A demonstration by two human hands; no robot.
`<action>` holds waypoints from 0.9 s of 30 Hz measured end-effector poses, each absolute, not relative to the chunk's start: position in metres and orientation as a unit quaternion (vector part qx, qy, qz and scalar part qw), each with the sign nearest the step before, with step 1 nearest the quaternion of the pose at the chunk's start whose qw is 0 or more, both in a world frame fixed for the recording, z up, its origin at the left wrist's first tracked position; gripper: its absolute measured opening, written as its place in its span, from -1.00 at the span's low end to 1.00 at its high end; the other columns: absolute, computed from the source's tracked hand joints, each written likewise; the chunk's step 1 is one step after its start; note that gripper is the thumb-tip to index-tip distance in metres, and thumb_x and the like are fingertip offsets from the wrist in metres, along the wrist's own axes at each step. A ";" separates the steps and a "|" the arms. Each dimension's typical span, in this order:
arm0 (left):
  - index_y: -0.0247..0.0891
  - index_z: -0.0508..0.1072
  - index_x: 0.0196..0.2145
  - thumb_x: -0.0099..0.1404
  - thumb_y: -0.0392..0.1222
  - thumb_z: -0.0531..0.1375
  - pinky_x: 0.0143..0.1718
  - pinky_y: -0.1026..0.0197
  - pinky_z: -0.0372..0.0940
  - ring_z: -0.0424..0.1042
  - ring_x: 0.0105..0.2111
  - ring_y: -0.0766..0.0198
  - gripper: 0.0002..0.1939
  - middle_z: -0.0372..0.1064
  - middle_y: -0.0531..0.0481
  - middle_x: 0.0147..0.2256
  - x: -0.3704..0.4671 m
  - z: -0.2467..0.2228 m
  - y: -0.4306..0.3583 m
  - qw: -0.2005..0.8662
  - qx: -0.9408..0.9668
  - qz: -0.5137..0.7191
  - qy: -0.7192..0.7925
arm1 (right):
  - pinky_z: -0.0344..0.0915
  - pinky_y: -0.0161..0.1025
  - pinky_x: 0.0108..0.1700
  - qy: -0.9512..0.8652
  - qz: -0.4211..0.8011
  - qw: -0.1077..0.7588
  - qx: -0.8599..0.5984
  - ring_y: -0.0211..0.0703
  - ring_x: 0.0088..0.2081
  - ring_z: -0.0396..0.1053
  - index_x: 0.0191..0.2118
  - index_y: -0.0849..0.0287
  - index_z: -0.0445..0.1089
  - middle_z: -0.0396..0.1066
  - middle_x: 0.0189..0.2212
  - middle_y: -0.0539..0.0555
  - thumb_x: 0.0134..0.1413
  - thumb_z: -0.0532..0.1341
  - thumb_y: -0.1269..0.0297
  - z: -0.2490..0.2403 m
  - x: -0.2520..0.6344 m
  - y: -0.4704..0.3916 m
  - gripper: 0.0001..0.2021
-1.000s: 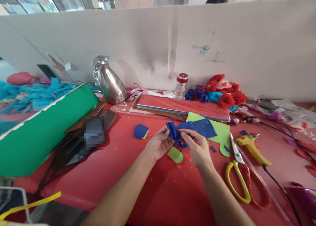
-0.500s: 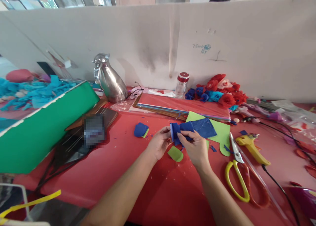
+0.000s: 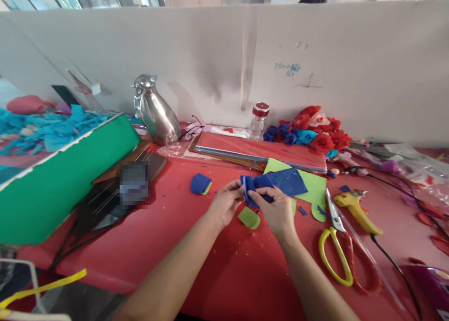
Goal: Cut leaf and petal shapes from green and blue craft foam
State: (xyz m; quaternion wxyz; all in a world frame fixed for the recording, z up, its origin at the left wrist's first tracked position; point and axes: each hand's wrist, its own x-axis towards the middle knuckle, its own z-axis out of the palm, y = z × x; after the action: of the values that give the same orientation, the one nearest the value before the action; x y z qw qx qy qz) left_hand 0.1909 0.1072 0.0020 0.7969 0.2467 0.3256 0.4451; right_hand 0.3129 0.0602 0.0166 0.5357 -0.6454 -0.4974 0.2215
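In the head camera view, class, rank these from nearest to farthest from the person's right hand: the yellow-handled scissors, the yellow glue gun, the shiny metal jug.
Measured from the right hand:
1. Yellow-handled scissors, on the red table just right of it.
2. Yellow glue gun, farther right, beyond the scissors.
3. Shiny metal jug, far left, by the white partition.

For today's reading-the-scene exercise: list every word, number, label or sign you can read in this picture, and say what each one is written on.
Pen marks on the white wall: a scribble that looks like digits, perhaps "7500" over "167", too faint to be sure.
Blurred patch on the dark device: unreadable.
Jar, scissors, glue gun: no readable text.
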 end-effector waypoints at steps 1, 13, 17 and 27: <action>-0.33 0.49 -0.53 -0.09 -0.32 0.44 -0.37 0.34 0.25 0.34 -0.52 0.42 -0.80 0.39 0.06 -0.53 0.190 0.002 0.107 0.804 0.240 0.440 0.321 | 0.17 0.04 0.08 -0.494 0.225 0.537 -0.646 -0.11 -0.45 0.36 -0.62 0.08 0.51 0.49 -0.59 0.00 -0.17 0.34 0.03 0.018 0.313 0.060 -0.75; -0.33 0.42 -0.52 0.11 -0.35 0.34 -0.46 0.41 0.29 0.35 -0.56 0.47 -0.85 0.38 0.08 -0.55 0.189 0.004 0.112 0.843 0.145 0.419 0.305 | 0.28 -0.31 -0.52 -0.438 0.373 0.574 -0.582 -0.24 -0.54 0.32 -0.45 0.19 0.57 0.45 -0.49 0.07 -0.19 0.32 0.11 0.023 0.311 0.057 -0.76; -0.33 0.40 -0.53 0.12 -0.36 0.34 -0.50 0.43 0.26 0.32 -0.58 0.49 -0.83 0.35 0.10 -0.57 0.189 0.003 0.111 0.841 0.135 0.424 0.308 | 0.25 -0.32 -0.56 -0.445 0.373 0.561 -0.591 -0.29 -0.60 0.29 -0.44 0.19 0.58 0.45 -0.49 0.05 -0.20 0.34 0.10 0.023 0.311 0.057 -0.75; -0.33 0.39 -0.52 0.06 -0.36 0.37 -0.46 0.41 0.23 0.30 -0.56 0.48 -0.81 0.35 0.09 -0.55 0.190 0.001 0.110 0.835 0.172 0.427 0.300 | 0.19 -0.33 -0.55 -0.450 0.358 0.544 -0.610 -0.29 -0.59 0.24 -0.48 0.20 0.54 0.41 -0.53 0.03 -0.18 0.29 0.14 0.019 0.309 0.059 -0.78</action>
State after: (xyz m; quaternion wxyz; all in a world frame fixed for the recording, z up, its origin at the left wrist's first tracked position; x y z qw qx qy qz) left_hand 0.1904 0.1103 0.0008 0.8353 0.1720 0.3003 0.4271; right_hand 0.3094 0.0590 0.0187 0.5444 -0.6104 -0.4500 0.3584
